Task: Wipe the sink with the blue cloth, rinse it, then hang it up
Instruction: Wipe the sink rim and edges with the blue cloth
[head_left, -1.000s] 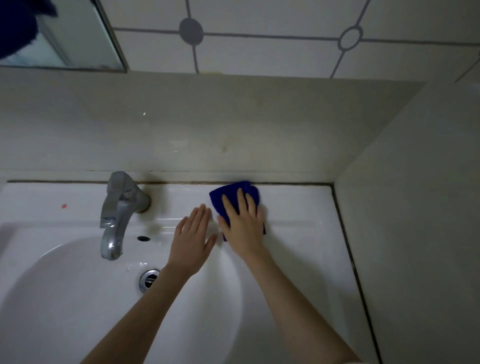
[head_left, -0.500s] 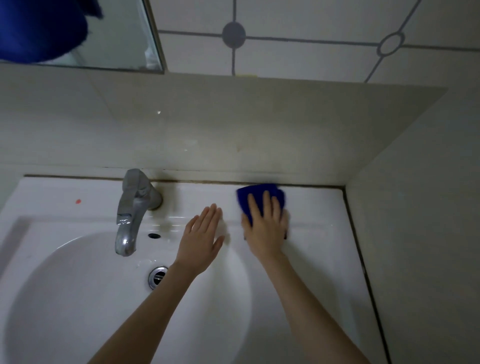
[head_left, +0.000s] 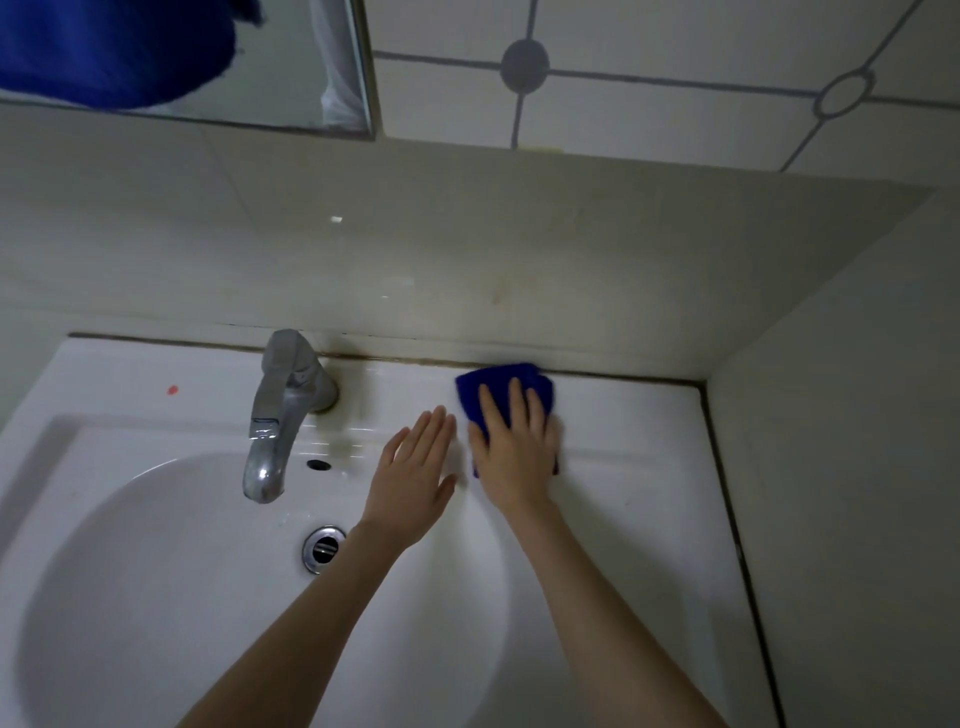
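blue cloth (head_left: 504, 387) is folded into a pad on the sink (head_left: 623, 441) back ledge, far edge touching the wall seam. right hand (head_left: 514, 447) lies flat on it, fingers straight, slightly spread. No pinching grip, just palm pressure, which suits wiping. left hand (head_left: 415, 470) is just beside it, flat, fingers together, holding nothing; probably bracing. Room: open ledge rightward until the side wall (head_left: 831, 467). Leftward the left hand, then the faucet (head_left: 283, 410), block the stroke. Basin side is open.
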